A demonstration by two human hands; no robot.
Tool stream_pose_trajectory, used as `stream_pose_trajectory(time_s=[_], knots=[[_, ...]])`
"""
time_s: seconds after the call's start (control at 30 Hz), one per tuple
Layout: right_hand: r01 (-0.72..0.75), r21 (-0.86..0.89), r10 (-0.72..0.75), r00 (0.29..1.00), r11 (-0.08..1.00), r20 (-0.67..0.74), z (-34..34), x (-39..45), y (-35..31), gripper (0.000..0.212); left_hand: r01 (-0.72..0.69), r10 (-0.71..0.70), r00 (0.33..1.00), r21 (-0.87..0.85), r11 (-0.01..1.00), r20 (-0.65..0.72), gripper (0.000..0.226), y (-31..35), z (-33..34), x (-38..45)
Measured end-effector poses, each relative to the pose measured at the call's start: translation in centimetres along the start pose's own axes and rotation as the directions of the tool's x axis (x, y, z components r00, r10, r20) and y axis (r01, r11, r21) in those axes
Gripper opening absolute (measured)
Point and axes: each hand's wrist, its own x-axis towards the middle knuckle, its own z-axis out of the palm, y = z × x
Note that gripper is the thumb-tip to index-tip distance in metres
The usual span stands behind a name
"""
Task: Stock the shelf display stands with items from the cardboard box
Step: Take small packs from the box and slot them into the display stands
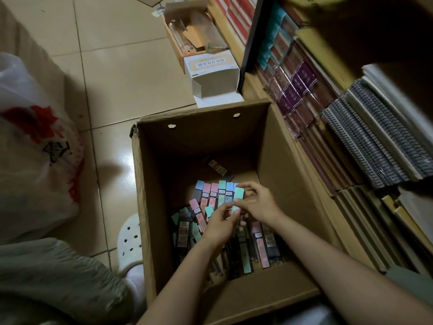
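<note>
An open cardboard box point(201, 137) stands on the floor, its bottom strewn with slim pencil-lead cases point(259, 242) capped in pastel colours. Both my hands are down inside it. My left hand point(219, 225) grips a fanned row of several cases point(214, 195) with blue, pink and green caps. My right hand point(259, 205) pinches a green-capped case point(238, 195) at the right end of that row. The lower ends of the held cases are hidden behind my fingers.
Shelves on the right hold packed notebooks point(375, 137) and wrapped purple packs point(297, 90). A white carton point(210, 73) and a small brown box point(187, 34) sit on the tiled floor beyond the cardboard box. A plastic bag point(35, 148) lies left; my white shoe point(130, 240) touches the box.
</note>
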Motion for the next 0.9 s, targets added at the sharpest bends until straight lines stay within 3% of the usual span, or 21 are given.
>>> stream_pose_trajectory(time_s=[0.07, 0.13, 0.23, 0.3, 0.43, 0.57, 0.67, 0.83, 0.9], knots=[[0.043, -0.029, -0.043, 0.999, 0.999, -0.009, 0.2, 0.5, -0.4, 0.032, -0.002, -0.001, 0.997, -0.046, 0.999, -0.079, 0.023, 0.2, -0.2, 0.1], [0.066, -0.184, -0.075, 0.996, 0.981, -0.044, 0.0, 1.4, -0.3, 0.039, -0.007, -0.015, 0.982, -0.113, 0.994, -0.19, 0.018, 0.4, -0.8, 0.5], [0.049, -0.527, -0.063, 0.998, 0.848, -0.009, -0.1, 3.0, 0.4, 0.076, 0.033, -0.093, 0.941, -0.184, 0.982, -0.326, 0.018, 0.2, -1.9, 1.2], [0.02, -0.659, 0.017, 0.999, 0.752, 0.05, 0.5, 4.2, 1.1, 0.1, 0.089, -0.146, 0.913, -0.165, 0.982, -0.381, 0.019, 0.0, -2.7, 1.7], [0.004, -0.765, 0.062, 0.996, 0.644, 0.057, 1.6, 5.8, 2.1, 0.108, 0.098, -0.147, 0.895, -0.137, 0.986, -0.42, 0.026, -0.6, -3.2, 2.6], [0.036, -0.769, -0.004, 0.999, 0.638, 0.043, 1.7, 6.2, 2.6, 0.096, 0.075, -0.119, 0.908, -0.125, 0.989, -0.401, 0.03, -0.8, -2.5, 3.0], [0.045, -0.699, -0.022, 0.999, 0.714, 0.043, 1.5, 5.7, 2.9, 0.086, 0.077, -0.094, 0.914, -0.06, 0.995, -0.396, 0.032, -0.6, -2.3, 2.6], [0.057, -0.418, -0.087, 0.995, 0.907, -0.052, 1.1, 4.2, 2.4, 0.047, 0.087, -0.107, 0.918, -0.071, 0.994, -0.382, 0.034, 0.5, -2.1, 1.9], [0.071, -0.319, -0.113, 0.987, 0.945, -0.117, 0.5, 4.0, 1.4, 0.042, 0.054, -0.064, 0.929, -0.038, 0.998, -0.365, 0.034, 0.9, -1.9, 1.4]])
